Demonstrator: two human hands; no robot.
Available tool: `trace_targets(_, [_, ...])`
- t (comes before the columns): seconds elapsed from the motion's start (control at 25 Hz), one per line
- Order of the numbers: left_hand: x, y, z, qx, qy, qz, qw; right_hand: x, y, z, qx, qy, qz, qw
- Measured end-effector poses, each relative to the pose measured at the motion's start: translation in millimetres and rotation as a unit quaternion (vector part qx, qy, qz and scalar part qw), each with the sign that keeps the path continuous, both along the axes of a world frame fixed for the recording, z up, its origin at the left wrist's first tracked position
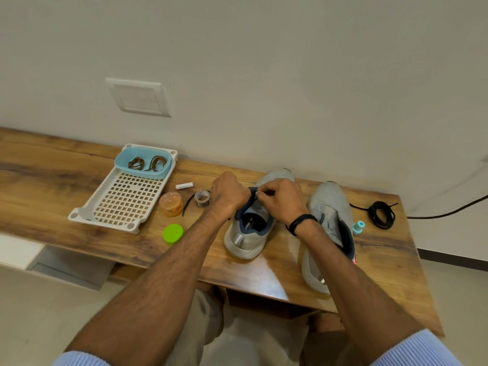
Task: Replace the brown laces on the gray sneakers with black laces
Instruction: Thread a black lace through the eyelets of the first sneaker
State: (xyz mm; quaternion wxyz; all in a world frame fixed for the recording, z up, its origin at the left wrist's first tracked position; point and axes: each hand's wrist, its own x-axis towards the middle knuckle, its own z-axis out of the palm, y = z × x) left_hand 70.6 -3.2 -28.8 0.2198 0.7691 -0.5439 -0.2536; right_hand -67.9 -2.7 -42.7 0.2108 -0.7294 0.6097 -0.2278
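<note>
Reaching over sneaker (247, 237); pinching lace (266, 192) with curled right hand (284, 200); curling left hand (229, 193) knuckles-up at the collar, hold unseen.

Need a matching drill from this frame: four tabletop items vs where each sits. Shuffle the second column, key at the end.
Things
1. brown laces
2. coiled black lace
3. green lid
4. tape roll

Places
A. near the table's front edge, left of the held gray sneaker
B. in the blue tub on the white tray
C. right of the other gray sneaker
D. between the orange jar and the left hand

Pairs: 1-B, 2-C, 3-A, 4-D
</note>
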Motion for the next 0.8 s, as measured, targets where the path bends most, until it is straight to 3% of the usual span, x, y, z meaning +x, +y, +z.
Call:
trace_targets(0.24, [7, -4, -10, 0.019, 0.075, 0.017, 0.997, 6, -4, -4, 0.021, 0.000, -0.003, 1.000])
trace_targets(0.6, [6, -5, -10, 0.019, 0.091, 0.020, 0.995, 7, -5, -6, 0.000, 0.041, -0.006, 0.999])
trace_targets(0.8, [4, -3, -8, 0.016, 0.100, 0.028, 0.994, 14, -3, -16, -0.011, 0.019, -0.015, 1.000])
